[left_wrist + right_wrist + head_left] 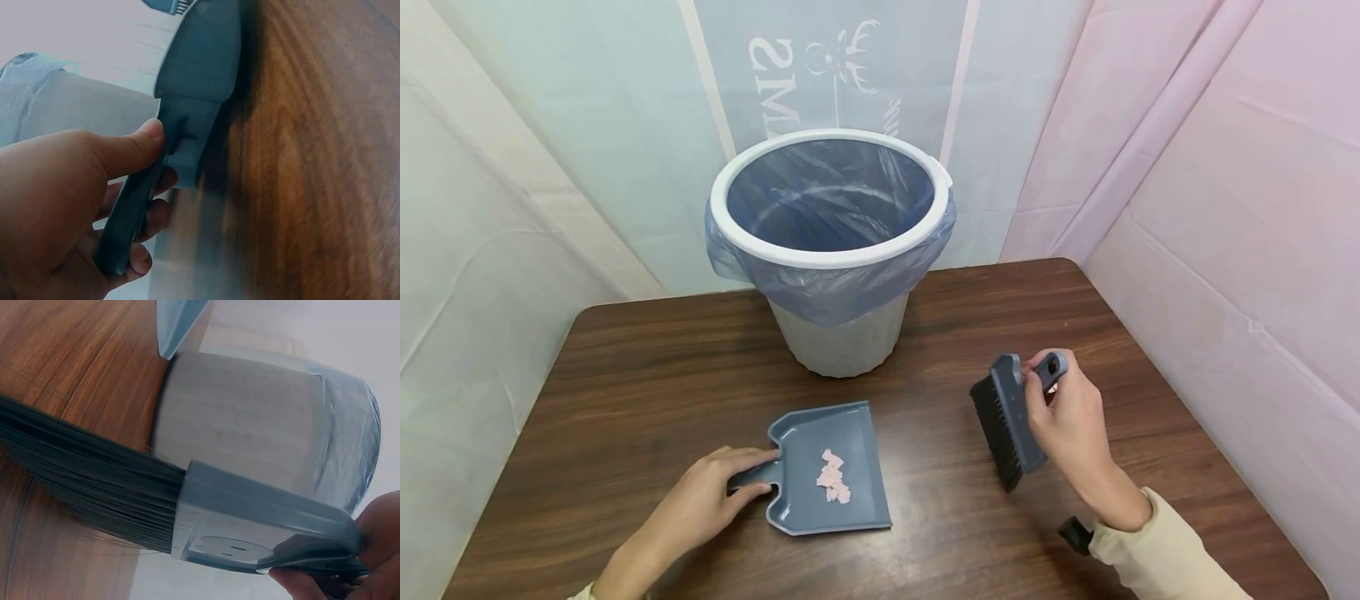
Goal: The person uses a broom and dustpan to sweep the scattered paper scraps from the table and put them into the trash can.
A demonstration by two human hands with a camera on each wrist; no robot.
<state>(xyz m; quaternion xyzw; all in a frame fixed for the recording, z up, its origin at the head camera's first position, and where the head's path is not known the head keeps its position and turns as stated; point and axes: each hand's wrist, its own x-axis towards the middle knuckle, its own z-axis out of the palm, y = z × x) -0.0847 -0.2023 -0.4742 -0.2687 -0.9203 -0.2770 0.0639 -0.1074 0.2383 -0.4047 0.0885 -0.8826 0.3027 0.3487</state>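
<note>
Across a dark-brown wood-grain table (pixel 647 367), we are seeing a left hand (pixel 703 498) curling thumb and fingers around the handle (pixel 758 477) of a flat blue-grey plastic dustpan (pixel 801 482), probably steadying the pale-pink flaky scraps (pixel 831 477) on it. A white-rimmed, plastic-lined bin (pixel 831 257) is standing far centre. At right, a right hand (pixel 1071 418), reaching inward, is gripping a black-bristled blue-grey brush (pixel 1013 410).

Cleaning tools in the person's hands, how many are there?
2. The dustpan, bearing pink scraps, is held by its handle in the left hand; the brush is in the right hand. No others show.
</note>
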